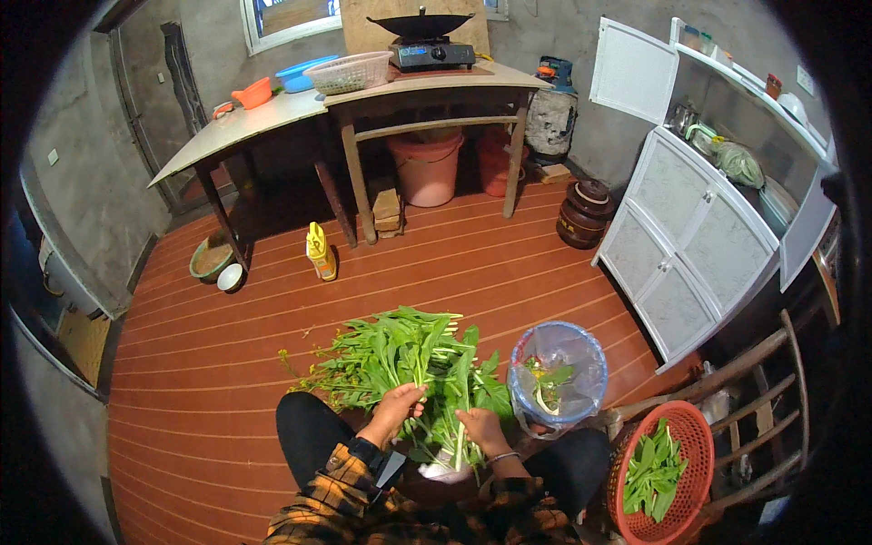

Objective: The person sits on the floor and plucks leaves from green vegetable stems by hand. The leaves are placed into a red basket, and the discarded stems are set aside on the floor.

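Note:
A large pile of leafy green vegetables, some stems bearing small yellow flowers, lies in front of me between my knees. My left hand is closed on a bunch of leafy stems at the pile's near side. Just right of it, my right hand grips a green stem between thumb and fingers. A lined waste bin with a blue rim stands to the right and holds leaf and stem scraps. At the lower right, a red plastic basket holds loose green leaves.
A wooden chair stands on the right beside the basket. A yellow bottle is on the floor ahead. Tables with a wok and gas stove line the far wall. A brown jar and white cabinet are at the right.

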`<move>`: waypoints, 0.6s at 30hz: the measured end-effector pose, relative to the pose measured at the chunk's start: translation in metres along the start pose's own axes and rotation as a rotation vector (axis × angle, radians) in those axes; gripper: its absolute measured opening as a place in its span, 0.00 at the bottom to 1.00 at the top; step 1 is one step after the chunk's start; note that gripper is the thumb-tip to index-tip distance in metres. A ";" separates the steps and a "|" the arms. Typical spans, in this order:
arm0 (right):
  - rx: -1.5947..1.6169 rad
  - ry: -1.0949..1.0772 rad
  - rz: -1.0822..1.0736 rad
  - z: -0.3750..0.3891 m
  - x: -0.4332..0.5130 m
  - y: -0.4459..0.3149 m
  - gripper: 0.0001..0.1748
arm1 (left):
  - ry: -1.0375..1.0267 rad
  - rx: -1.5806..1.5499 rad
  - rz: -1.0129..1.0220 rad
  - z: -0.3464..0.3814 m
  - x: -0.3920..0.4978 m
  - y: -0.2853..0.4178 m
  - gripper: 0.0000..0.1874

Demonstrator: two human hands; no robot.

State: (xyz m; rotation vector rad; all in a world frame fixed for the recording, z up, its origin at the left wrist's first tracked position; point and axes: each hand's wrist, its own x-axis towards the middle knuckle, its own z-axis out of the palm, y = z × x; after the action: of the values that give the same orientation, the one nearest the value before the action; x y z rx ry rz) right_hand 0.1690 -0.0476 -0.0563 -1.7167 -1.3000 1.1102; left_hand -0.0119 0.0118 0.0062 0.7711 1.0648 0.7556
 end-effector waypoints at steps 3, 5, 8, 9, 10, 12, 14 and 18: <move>-0.678 0.191 -0.153 0.000 -0.003 -0.004 0.18 | 0.012 0.075 -0.009 0.003 -0.003 0.000 0.09; -0.222 0.273 -0.395 0.004 0.001 -0.010 0.15 | -0.060 0.218 0.018 0.004 -0.006 -0.001 0.09; 0.182 0.342 -0.407 0.011 0.008 -0.021 0.12 | -0.078 0.493 0.115 0.006 -0.010 -0.010 0.10; 0.291 0.332 -0.379 0.012 0.009 -0.023 0.11 | -0.074 0.593 0.173 0.007 -0.011 -0.015 0.10; 0.198 0.298 -0.271 0.008 0.008 -0.024 0.12 | -0.077 0.666 0.211 0.008 -0.013 -0.020 0.10; 0.312 0.212 -0.151 0.004 0.008 -0.029 0.11 | -0.117 0.722 0.226 0.009 -0.008 -0.027 0.10; 0.401 0.216 -0.113 0.001 0.005 -0.035 0.12 | -0.152 0.731 0.190 0.009 -0.005 -0.032 0.11; 0.216 0.185 -0.130 -0.008 -0.003 -0.045 0.09 | -0.195 0.247 -0.037 0.008 0.001 -0.043 0.11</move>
State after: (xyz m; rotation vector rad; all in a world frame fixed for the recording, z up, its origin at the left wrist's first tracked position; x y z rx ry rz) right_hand 0.1594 -0.0400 -0.0117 -1.5147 -1.1176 0.9552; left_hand 0.0030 -0.0109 -0.0281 1.0116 1.0032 0.5106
